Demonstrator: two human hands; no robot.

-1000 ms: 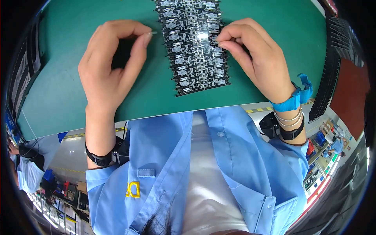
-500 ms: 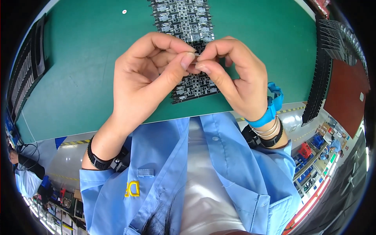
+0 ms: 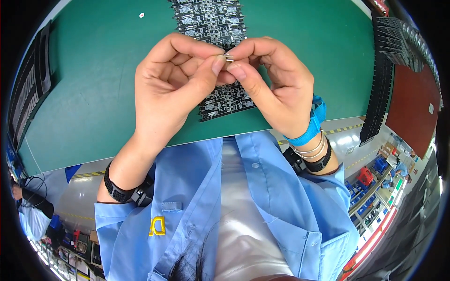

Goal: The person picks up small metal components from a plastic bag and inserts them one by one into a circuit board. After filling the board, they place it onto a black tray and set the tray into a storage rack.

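Note:
In front of my chest, my left hand (image 3: 171, 86) pinches a small silver metal part (image 3: 228, 60) between thumb and index finger. Two thin pin-like ends of it stick out toward the right; the rest is hidden by the fingertips. From the other side, my right hand (image 3: 274, 86) closes thumb and index fingertip around these pins, a narrow gap showing between the two tips. Behind and below both hands lies a long panel of black and silver circuit boards (image 3: 211, 22) with rows of small components. My hands cover its middle.
The panel lies on a green table (image 3: 103, 93). A slotted black rack (image 3: 33, 89) stands at the left edge, another black rack (image 3: 378, 89) at the right. A small white round sticker (image 3: 141, 15) lies at the far left. Another person (image 3: 35, 218) is at the lower left.
Both hands have shifted slightly left and away from me. The right fingertips have parted a little, and the two metal pins now show more clearly.

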